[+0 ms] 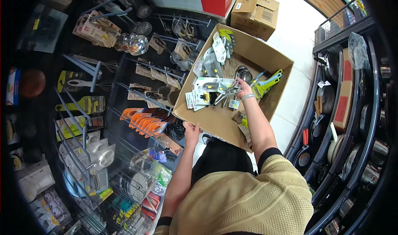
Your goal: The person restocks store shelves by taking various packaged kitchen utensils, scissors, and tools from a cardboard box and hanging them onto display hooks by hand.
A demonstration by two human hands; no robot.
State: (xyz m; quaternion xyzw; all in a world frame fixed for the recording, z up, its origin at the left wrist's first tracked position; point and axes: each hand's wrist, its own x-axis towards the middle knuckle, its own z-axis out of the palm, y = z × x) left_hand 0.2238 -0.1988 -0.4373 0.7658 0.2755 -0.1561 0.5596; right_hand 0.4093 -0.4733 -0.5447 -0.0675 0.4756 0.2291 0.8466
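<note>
A large open cardboard box (261,50) stands before me with kitchen tools inside. My left hand (192,132) is at the box's near left corner, its fingers bent against the cardboard edge. Inside the box, my right hand (245,89) is closed round metal utensils (227,94), just below some round dark metal items (243,74). White-carded packages (198,100) lie to the left of that hand. Green-handled tools (267,84) rest to its right, and green and white packaged items (223,44) are heaped at the far end.
Hooks on the left wall hold ladles (144,29), whisks (108,85) and orange-carded items (143,121). A second cardboard box (255,17) stands beyond mine. Curved shelves on the right carry pans (327,100). White floor tiles (292,73) show between.
</note>
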